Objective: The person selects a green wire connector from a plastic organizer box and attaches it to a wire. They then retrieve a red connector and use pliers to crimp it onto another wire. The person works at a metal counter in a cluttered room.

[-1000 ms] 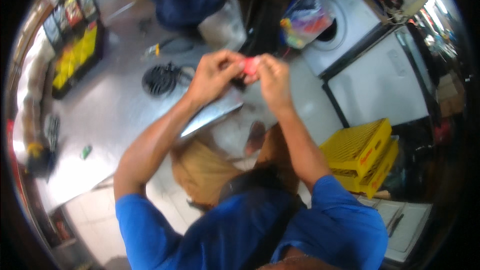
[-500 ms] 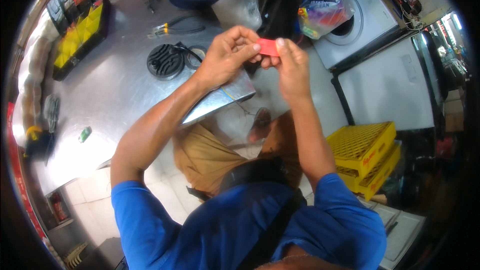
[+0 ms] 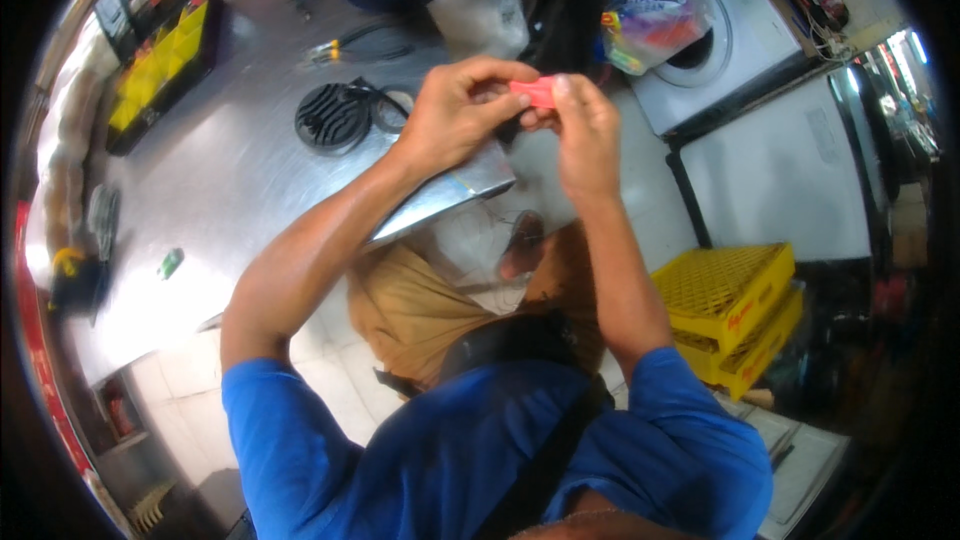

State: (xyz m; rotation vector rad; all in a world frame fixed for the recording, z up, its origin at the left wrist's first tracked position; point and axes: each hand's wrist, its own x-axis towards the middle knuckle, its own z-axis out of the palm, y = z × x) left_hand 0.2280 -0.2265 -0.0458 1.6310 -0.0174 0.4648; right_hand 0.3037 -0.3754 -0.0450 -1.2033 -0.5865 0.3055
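Observation:
A small flat pinkish-red piece is held up between my two hands, beyond the corner of the metal table; its exact kind is not clear. My left hand pinches its left end between thumb and fingers. On the other end, my right hand grips with the thumb on top and fingers curled beneath. Close to my left wrist on the metal table lie a black ribbed disc with a black strap or cable and a pale ring partly covered by it.
Farther back lies a yellow-and-black handled tool. A small green item and a yellow-black compartment tray sit at left. On the right are a white front-loading machine, a filled plastic bag and stacked yellow crates.
The pinkish-red piece has tilted and shifted slightly right. My left fingers have stretched farther over its top edge, while my right hand keeps its grip.

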